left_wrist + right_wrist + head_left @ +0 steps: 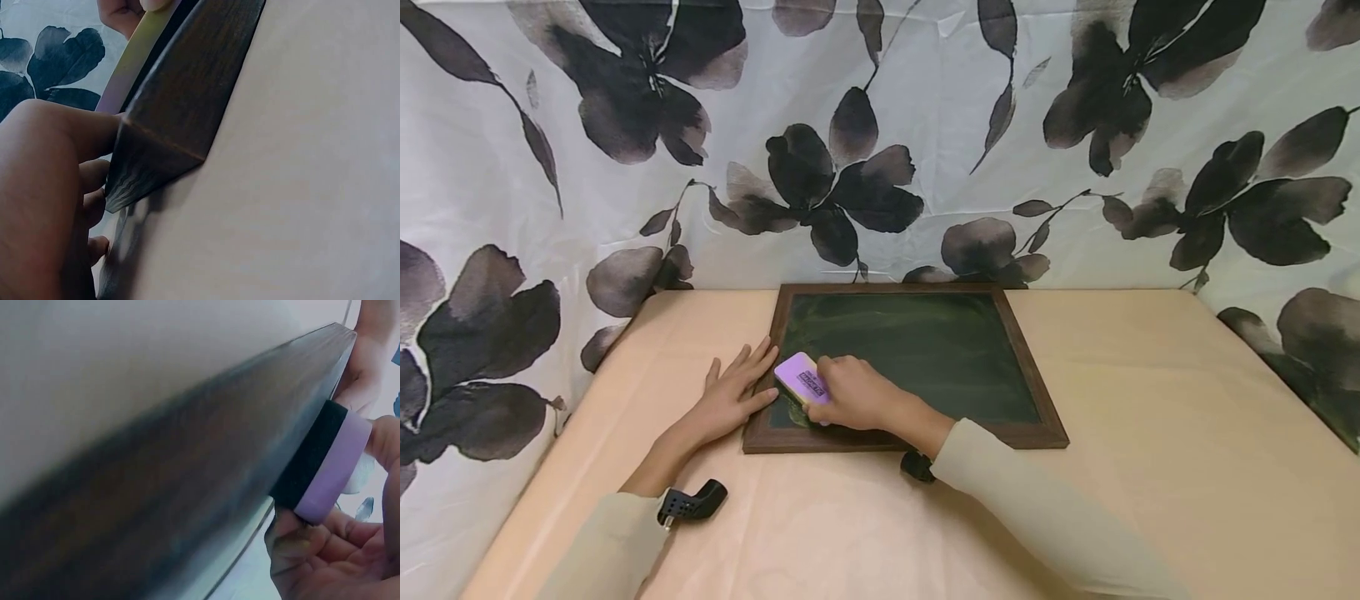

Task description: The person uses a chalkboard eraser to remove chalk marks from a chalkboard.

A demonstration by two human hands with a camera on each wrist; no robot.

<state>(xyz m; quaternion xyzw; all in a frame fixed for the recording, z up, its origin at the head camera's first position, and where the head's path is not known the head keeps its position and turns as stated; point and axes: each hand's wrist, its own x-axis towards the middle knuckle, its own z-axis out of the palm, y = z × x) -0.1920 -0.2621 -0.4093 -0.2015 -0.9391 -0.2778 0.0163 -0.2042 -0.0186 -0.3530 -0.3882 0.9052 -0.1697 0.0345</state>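
Observation:
A chalkboard (pixel 902 358) in a dark brown wooden frame (pixel 1045 400) lies on the table. My right hand (pixel 861 396) grips a purple chalkboard eraser (pixel 802 377) with a black felt underside (pixel 310 453), at the board's lower left corner. Faint yellowish smudges show on the green surface around it. On the left side of the frame rests my left hand (pixel 733 392), fingers spread and straight, thumb pointing toward the eraser. In the left wrist view, the left hand (pixel 44 194) is against the frame's corner (pixel 162 137).
A peach-coloured cloth (pixel 1150 417) covers the table. Behind it hangs a white curtain (pixel 940 100) with dark flower prints, reaching round both sides. Black wrist cameras sit at the left cuff (pixel 694 502) and the right cuff (pixel 917 467).

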